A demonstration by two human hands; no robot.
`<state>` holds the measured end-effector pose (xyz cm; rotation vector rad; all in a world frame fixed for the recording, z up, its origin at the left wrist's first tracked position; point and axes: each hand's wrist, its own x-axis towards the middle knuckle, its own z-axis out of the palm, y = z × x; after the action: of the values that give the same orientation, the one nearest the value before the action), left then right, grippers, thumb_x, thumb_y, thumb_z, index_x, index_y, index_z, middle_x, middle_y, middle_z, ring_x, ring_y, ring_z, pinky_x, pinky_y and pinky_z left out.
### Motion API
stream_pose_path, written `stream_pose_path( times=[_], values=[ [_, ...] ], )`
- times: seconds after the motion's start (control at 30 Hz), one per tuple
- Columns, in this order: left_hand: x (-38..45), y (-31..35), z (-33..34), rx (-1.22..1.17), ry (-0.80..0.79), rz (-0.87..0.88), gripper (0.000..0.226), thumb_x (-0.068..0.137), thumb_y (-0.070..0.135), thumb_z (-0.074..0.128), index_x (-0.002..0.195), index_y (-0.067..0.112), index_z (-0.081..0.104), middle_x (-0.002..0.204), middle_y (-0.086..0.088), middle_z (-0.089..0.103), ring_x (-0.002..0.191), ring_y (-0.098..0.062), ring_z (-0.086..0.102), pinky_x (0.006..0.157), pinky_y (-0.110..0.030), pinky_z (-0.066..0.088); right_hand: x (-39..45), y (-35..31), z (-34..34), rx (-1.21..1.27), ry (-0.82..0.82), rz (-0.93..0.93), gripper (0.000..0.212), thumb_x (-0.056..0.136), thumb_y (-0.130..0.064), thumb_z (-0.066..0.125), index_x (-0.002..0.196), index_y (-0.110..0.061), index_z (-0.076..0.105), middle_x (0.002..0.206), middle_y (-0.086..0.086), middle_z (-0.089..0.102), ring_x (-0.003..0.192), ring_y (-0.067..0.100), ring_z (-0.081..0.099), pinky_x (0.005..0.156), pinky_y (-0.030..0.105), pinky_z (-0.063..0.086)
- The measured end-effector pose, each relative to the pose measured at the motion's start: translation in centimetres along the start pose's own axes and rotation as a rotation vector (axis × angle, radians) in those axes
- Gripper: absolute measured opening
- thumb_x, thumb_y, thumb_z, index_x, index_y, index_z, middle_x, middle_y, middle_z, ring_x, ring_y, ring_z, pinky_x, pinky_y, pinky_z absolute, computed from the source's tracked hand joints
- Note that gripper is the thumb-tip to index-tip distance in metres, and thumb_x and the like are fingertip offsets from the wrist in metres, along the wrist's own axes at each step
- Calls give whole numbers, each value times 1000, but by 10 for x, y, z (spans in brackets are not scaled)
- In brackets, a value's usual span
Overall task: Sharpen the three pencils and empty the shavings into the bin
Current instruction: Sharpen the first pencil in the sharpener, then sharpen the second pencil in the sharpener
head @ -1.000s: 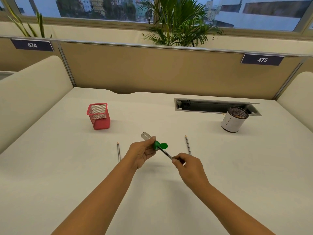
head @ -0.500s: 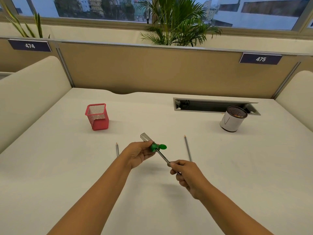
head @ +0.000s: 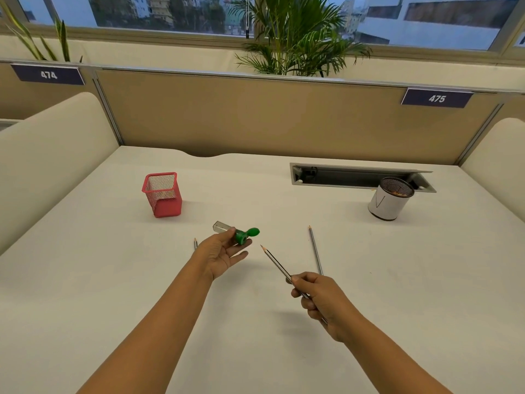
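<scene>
Landmark: the sharpener [head: 236, 234], a green head with a clear shavings tube and its green cap flipped open, held above the white desk [head: 113, 280].

Left hand [head: 220, 253] — thumb and upper fingers curl round the sharpener's tube; the lower fingers lie straight and slightly spread beneath it, palm turned up.

Right hand [head: 319, 297] — sits right of and nearer the viewer than the sharpener. Thumb and curled fingers pinch the lower shaft of a pencil [head: 277, 265]. The pencil's sharpened tip points up-left toward the sharpener but stands apart from it, clear of the hole.

Second pencil [head: 315, 250] lies flat on the desk, right of the sharpener, just beyond the held pencil, tip pointing away from the viewer.

Third pencil [head: 195, 243] lies on the desk just left of the sharpener; only its tip end shows, the rest is hidden behind the left hand.

Red mesh holder [head: 162, 194] stands upright, left of and beyond the sharpener.

White cylindrical bin [head: 389, 199] with a dark mesh rim stands upright, far right of and beyond the sharpener, just in front of a recessed cable tray [head: 355, 176]. Contents of the bin too small to make out.
</scene>
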<state>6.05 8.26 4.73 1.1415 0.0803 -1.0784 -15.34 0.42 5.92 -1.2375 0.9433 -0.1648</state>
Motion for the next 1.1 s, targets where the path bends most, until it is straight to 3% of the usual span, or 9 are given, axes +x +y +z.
stream_pose_path(
  times=[0.13,0.27,0.4,0.53,0.63,0.77,0.97,1.1],
  values=[
    [-2,-3,-3,-5,27,-7,13,94,12,50,84,6,56,88,-13,66,57,-22,71,84,-42,48,2,4,-3,-13,33,-31,14,91,-16,57,93,-5,66,70,4,55,41,7,30,37,15,22],
    [-3,-6,-8,-29,75,-4,14,94,11,51,81,6,56,76,-12,70,53,-21,70,83,-41,48,9,9,-3,-81,112,-102,10,89,-14,58,90,-8,65,70,3,57,46,11,37,41,17,27],
    [-4,-11,-15,-38,117,-5,12,94,11,51,82,7,54,89,-13,64,53,-21,70,83,-39,49,26,20,-4,-387,292,-246,11,88,-17,57,92,-14,66,75,-3,62,65,14,52,57,20,40],
    [-6,-17,-18,-49,140,-17,12,94,10,50,83,6,53,89,-14,63,58,-23,70,86,-39,49,47,35,1,-609,386,-371,16,90,-16,53,100,-16,66,78,-9,57,75,12,51,66,21,38],
    [-8,-20,-20,-64,147,-21,12,93,9,51,83,6,53,89,-14,63,53,-23,70,89,-41,47,60,45,4,-704,409,-407,21,91,-17,52,108,-14,65,102,-2,57,85,10,50,74,20,36],
    [-7,-21,-20,-79,149,-25,12,93,9,51,82,6,53,89,-14,63,50,-21,69,90,-40,47,68,51,7,-794,420,-427,25,92,-18,50,111,-14,65,95,-5,51,92,17,57,74,23,41],
    [-5,-22,-17,-86,145,-56,13,94,10,49,83,6,53,90,-14,62,80,-27,63,99,-40,42,74,53,9,-903,419,-412,34,94,-22,47,126,-15,56,112,4,57,105,21,54,85,32,46],
    [-3,-23,-15,-69,135,-52,13,94,10,49,82,7,54,89,-14,63,64,-25,70,94,-40,46,77,54,8,-917,418,-435,31,94,-23,47,121,-13,59,107,5,55,101,21,53,77,28,43]
  ],
)
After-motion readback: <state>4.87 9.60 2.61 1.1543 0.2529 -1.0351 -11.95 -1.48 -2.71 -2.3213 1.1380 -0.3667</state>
